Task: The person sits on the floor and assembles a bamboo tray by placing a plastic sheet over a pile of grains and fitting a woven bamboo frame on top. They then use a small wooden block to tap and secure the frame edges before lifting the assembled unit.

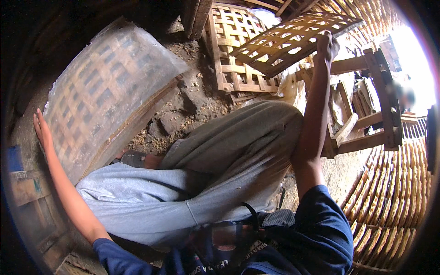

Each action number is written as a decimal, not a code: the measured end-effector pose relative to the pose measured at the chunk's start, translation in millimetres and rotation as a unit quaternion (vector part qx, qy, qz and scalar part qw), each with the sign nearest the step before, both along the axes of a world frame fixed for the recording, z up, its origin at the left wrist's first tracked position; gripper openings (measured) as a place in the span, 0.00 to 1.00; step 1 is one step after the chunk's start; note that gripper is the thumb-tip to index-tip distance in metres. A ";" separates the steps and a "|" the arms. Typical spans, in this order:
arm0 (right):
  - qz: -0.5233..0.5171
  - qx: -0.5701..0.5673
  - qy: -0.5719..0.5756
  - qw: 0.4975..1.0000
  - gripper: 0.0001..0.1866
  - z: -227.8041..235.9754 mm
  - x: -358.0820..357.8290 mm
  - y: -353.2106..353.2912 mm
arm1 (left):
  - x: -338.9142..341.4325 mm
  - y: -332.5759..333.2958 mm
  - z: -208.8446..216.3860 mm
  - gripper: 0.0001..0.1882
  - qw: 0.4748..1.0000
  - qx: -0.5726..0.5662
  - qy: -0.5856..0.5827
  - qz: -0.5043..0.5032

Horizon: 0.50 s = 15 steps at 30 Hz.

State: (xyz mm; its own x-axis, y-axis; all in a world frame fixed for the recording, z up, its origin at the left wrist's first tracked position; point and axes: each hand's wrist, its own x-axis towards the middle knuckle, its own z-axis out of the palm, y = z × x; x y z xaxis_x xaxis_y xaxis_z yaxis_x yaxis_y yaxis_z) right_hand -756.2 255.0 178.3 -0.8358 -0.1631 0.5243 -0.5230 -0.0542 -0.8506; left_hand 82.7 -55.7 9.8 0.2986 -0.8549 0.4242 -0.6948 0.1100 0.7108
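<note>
My right hand (pixel 326 46), arm stretched far forward, is closed on the near edge of a woven bamboo lattice panel (pixel 286 40). This panel is tilted, with light showing through its gaps. Below and to its left a second bamboo lattice panel (pixel 233 59) in a wooden frame leans on the ground. At the far left my left hand (pixel 42 130) has its fingers stretched out along the outer edge of a lattice panel covered in cloudy plastic sheet (pixel 110 75). Whether those fingers touch the sheet I cannot tell. That covered panel lies on a wooden base beside my legs.
A wooden frame stand (pixel 385 98) stands to the right. Beyond it are slatted bamboo racks (pixel 389 197) bearing rows of pale pieces. Rough stones (pixel 172 123) and scattered crumbs cover the ground before my legs. A wooden post (pixel 196 18) rises at the top.
</note>
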 end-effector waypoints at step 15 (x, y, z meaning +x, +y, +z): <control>0.010 -0.049 -0.061 0.997 0.10 -69.5 -10.5 -23.7 | -91.4 39.4 41.2 0.37 0.987 -0.153 -0.034 -0.034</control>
State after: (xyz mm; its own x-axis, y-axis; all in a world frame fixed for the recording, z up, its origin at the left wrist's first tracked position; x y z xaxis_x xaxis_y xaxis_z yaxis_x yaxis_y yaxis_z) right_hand -766.6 231.3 108.7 -0.8913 -0.1324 0.4337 -0.4147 -0.1494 -0.8976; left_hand -8.8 -16.4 51.0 0.2066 -0.7005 0.6830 -0.7230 0.3611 0.5890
